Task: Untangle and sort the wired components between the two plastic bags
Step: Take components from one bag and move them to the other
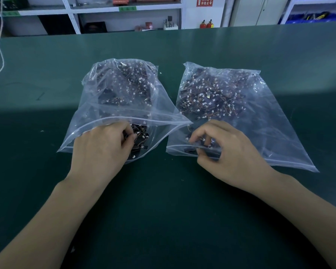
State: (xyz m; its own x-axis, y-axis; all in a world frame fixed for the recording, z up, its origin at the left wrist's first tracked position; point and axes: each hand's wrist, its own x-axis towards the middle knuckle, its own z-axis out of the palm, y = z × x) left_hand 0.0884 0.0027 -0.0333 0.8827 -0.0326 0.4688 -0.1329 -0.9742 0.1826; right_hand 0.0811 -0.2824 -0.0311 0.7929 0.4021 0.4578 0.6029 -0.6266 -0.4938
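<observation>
Left zip bag [109, 105] gapes open on the green mat [47, 74], so the left hand [103, 146] reaches in, fingers pinching a wired component [140, 137] from the tangle. Right hand [223, 150] (fingers curled) pinches the right zip bag [250, 123] at its mouth, likely holding it open for sorted pieces.

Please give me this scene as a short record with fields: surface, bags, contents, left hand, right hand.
surface: green table
bags: two clear zip bags, left bag and right bag, side by side, mouths toward the person
contents: dark wired components with small white connectors, in both bags
left hand: at left bag's mouth, fingers pinching components
right hand: at right bag's mouth, fingers curled on components
</observation>
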